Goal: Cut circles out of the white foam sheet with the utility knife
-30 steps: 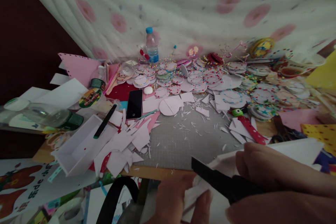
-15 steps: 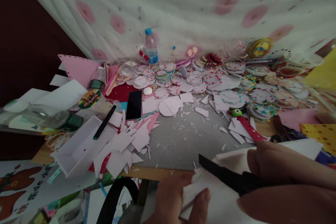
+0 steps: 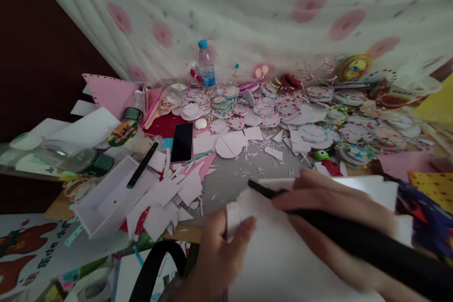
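Observation:
My left hand [image 3: 226,250] grips the ragged left edge of a white foam board stack [image 3: 276,259] at the table's front edge, its thumb on top. In my right hand [image 3: 329,217] is a long black utility knife [image 3: 357,236], blurred by motion. Its dark tip lies over the board's far left corner, and its thick handle runs off toward the lower right. Beyond the board lies a grey cutting mat [image 3: 226,184] strewn with white slivers. A white disc [image 3: 229,145] with a line across it rests at the mat's far side.
Several bead-trimmed white discs [image 3: 265,106] pile along the back, beside a water bottle [image 3: 206,66]. A phone [image 3: 182,142], paper scraps [image 3: 163,193] and a white box [image 3: 102,198] with a black pen-like stick [image 3: 142,165] are to the left. Yellow dotted material [image 3: 430,186] lies right.
Both hands and the white board have moved up and left. The knife now lies flatter across the board, with its handle showing at the lower right. The board's surface shows more.

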Tool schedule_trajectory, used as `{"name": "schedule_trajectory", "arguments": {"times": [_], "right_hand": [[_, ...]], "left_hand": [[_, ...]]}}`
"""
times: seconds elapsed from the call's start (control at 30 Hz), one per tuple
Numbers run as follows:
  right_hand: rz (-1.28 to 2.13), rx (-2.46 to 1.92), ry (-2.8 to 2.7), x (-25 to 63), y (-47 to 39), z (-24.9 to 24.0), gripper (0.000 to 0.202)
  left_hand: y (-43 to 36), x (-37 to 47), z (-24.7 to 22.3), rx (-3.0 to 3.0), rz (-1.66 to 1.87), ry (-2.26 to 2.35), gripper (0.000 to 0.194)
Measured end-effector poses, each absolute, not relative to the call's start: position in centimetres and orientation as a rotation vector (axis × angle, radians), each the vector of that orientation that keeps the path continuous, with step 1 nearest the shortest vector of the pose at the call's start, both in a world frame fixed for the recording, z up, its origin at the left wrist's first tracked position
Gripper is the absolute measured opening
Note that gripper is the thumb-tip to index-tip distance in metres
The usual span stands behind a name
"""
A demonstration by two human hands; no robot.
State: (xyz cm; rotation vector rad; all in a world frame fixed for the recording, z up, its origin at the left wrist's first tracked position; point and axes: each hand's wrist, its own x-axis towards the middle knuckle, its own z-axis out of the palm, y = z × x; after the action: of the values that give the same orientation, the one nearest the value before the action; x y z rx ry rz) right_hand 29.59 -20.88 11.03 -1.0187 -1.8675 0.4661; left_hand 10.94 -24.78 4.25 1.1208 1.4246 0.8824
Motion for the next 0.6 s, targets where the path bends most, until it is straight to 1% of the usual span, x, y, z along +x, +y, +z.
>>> {"name": "schedule_trajectory", "arguments": {"times": [0.03,0.1,0.17,0.23,0.33,0.47,0.6], "right_hand": [[0.543,-1.028,-1.86,29.4,-19.7,9.9,0.019],[0.704,-1.028,-1.783,28.8,-16.8,7.4,0.012],[0.972,-1.056,-1.656,28.1,-13.9,4.8,0.012],[1.107,-1.144,-1.508,27.4,-11.5,2.7,0.016],[1.208,-1.181,-1.338,26.4,-9.6,0.4,0.025],[1.295,-1.082,-1.112,25.6,-9.2,-1.4,0.031],[1.319,-1.022,-1.23,25.5,-9.6,-1.7,0.036]], "left_hand": [[-23.5,10.7,3.8,1.112,0.863,1.399,0.036],[-21.0,10.1,2.7,1.041,0.841,1.353,0.038],[-19.0,9.4,1.5,0.893,0.826,1.288,0.039],[-17.8,8.8,0.3,0.775,0.806,1.229,0.04],[-17.3,8.0,-1.0,0.748,0.826,1.205,0.039],[-17.5,7.4,-1.8,0.914,0.903,1.27,0.042],[-17.6,7.3,-2.1,1.004,0.881,1.305,0.04]]}}
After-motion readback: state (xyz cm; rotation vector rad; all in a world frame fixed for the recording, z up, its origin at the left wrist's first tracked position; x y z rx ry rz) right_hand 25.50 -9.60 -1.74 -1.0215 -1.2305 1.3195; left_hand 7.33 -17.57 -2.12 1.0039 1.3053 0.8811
